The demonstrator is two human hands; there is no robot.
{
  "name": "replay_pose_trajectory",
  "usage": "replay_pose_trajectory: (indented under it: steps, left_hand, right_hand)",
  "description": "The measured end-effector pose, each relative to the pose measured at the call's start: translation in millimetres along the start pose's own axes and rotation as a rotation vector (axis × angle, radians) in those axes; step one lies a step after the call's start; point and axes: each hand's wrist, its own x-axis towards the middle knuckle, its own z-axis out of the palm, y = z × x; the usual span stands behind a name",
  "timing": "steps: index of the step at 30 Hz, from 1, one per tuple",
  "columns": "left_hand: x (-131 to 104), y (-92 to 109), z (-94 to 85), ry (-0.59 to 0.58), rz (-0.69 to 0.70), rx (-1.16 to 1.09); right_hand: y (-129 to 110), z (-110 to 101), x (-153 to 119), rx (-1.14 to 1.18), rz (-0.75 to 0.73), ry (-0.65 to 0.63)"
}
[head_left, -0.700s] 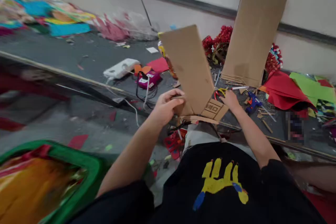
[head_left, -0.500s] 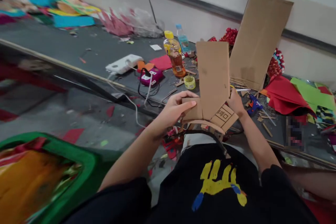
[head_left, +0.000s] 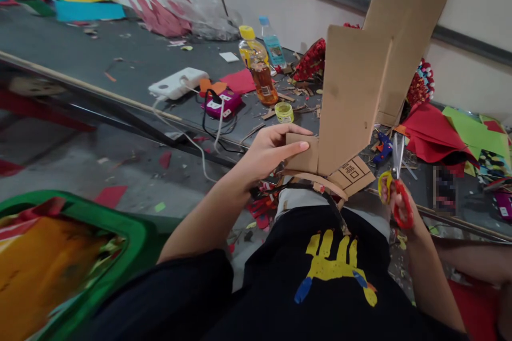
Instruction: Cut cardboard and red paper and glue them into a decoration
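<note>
My left hand pinches the left flap of a cut cardboard piece, thumb on the near face and fingers behind. The piece stands up in front of my waist, with a tall panel and a printed flap slanting to the right. A curved cardboard strip lies below it, close to my body. My right hand is closed round the red and yellow handles of a pair of scissors, held right of the cardboard. The blades point up and look nearly closed.
Behind stand a tea bottle, a blue-labelled bottle, a small yellow jar and a large cardboard sheet. A power strip, a blue glue gun and red sheets lie on the table. A green bin stands left.
My right hand has come away from behind the cardboard, moving right and toward me, and the scissors now show in it. My left hand keeps its hold; the tall panel has turned slightly.
</note>
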Motion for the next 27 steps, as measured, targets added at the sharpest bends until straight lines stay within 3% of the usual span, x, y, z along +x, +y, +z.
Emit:
replay_pose_trajectory:
  steps: [4,9,18,27]
  left_hand:
    - [3,3,8.4,-0.063,-0.005,0.062]
    - [6,6,19.1,-0.124,-0.038,0.075]
    - [4,10,27.3,-0.206,-0.095,0.134]
    - [4,9,28.9,-0.258,-0.119,0.121]
  right_hand:
    - [3,-13,-30,-0.271,0.019,-0.085]
    - [-10,-10,-48,-0.497,0.139,-0.209]
    - [-16,-4,-42,-0.568,0.131,-0.224]
    - [-29,-4,-39,-0.644,0.232,-0.197]
